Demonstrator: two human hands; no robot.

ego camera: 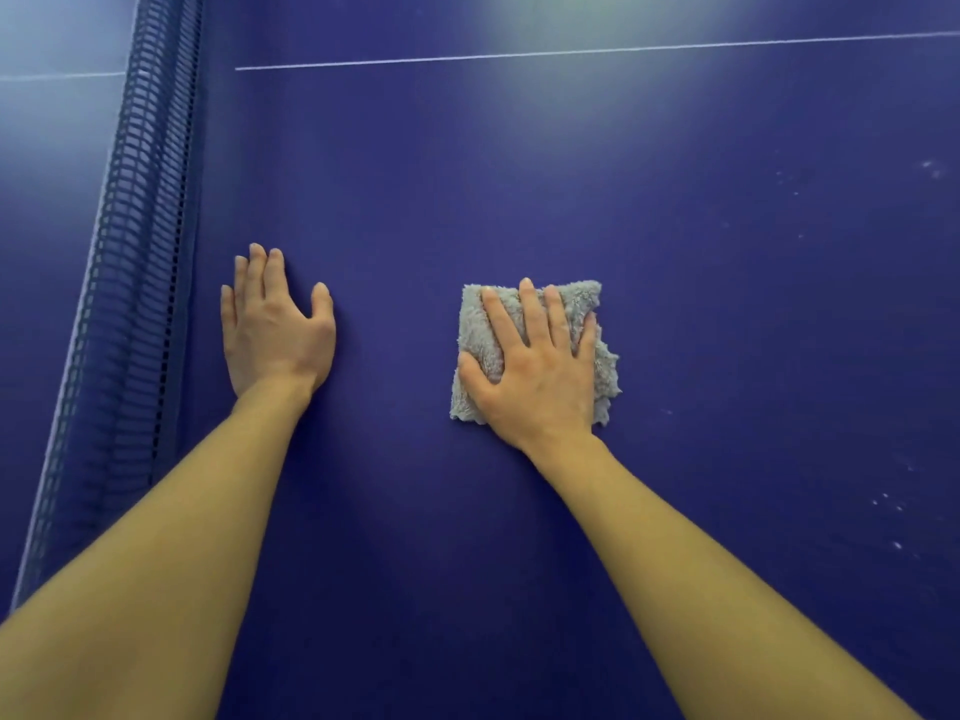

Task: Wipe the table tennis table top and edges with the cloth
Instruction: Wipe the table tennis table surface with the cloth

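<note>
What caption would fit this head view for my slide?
Right hand presses a grey cloth on the blue table top; left hand rests flat near the net.

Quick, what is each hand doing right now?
Left hand: open, flat on the table top.
Right hand: open, fingers straight, pressing the cloth.

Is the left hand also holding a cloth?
No, the left hand lies flat and bare on the blue table top, while only the right hand presses the grey cloth.

The right hand (535, 366) presses flat on a folded grey cloth (582, 309) on the blue bench (727, 304); the left hand (272, 324) rests flat beside the net (135, 252).
</note>
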